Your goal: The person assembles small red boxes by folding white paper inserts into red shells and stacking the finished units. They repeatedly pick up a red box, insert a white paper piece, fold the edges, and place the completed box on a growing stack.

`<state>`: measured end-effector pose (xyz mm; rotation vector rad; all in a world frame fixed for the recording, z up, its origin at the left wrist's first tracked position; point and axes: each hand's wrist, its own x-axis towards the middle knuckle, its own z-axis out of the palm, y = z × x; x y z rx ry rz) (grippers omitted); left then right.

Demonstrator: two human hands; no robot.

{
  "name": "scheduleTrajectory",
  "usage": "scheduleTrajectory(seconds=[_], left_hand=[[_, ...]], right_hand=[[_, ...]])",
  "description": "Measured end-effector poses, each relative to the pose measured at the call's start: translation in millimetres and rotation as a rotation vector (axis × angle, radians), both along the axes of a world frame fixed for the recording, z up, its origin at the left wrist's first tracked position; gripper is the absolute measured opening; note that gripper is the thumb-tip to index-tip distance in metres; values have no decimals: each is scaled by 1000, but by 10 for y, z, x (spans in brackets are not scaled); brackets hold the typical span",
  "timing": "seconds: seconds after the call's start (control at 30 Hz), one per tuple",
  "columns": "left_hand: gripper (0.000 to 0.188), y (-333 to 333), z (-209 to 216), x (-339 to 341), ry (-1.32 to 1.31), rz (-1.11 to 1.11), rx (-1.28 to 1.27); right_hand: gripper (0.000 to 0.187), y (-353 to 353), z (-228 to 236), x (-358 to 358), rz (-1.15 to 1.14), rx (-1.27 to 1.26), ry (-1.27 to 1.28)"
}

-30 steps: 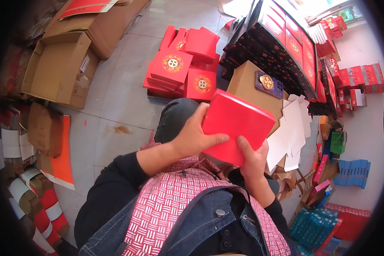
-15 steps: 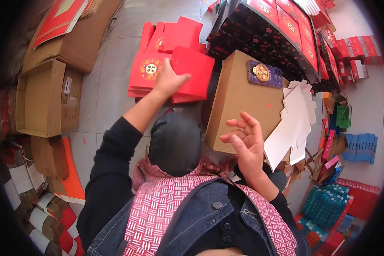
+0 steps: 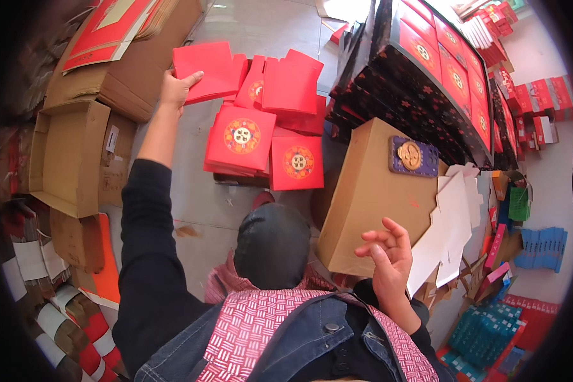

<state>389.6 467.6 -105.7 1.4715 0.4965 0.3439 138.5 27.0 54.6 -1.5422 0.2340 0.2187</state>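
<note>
My left hand (image 3: pixel 177 89) reaches out to the far left, its thumb and fingers closed on the edge of a plain red flat square box (image 3: pixel 207 70). That box is beside a pile of red boxes. At the pile's front left, a red box (image 3: pixel 242 135) with a round flowered emblem tops one stack. A similar emblem box (image 3: pixel 297 164) faces up just to its right. Behind them, plain red boxes (image 3: pixel 291 86) lie overlapping. Over the near end of a cardboard carton, my right hand (image 3: pixel 388 251) is raised with loosely bent fingers, holding nothing.
A purple-cased phone (image 3: pixel 414 156) lies on the brown carton (image 3: pixel 369 191), beside white card sheets (image 3: pixel 440 229). Dark flowered trays (image 3: pixel 420 95) of red boxes rise at the far right. An open carton (image 3: pixel 67 156) stands at the left. A dark rounded thing (image 3: pixel 272 245) is directly before me.
My left hand has carried the plain red box from the pile's right side to its far left. The emblem box at the front right is now uncovered. My right hand remains raised.
</note>
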Motion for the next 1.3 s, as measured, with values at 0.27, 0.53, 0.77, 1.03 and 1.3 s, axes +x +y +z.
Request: scheduleTrajectory(seconds=[0.27, 0.53, 0.77, 1.03, 1.3], left_hand=[[71, -48, -752, 801, 170, -333, 170], [71, -247, -1011, 954, 281, -622, -21], [78, -308, -1431, 979, 253, -756, 352], [88, -611, -1087, 767, 500, -897, 200], [55, -357, -1024, 867, 336, -645, 32]], right_hand=[[47, -147, 21, 207, -158, -103, -85], [46, -283, -42, 373, -282, -159, -62], [46, -265, -128, 486, -284, -155, -33], [47, -237, -123, 407, -278, -126, -37], [45, -786, 205, 91, -338, -255, -176]])
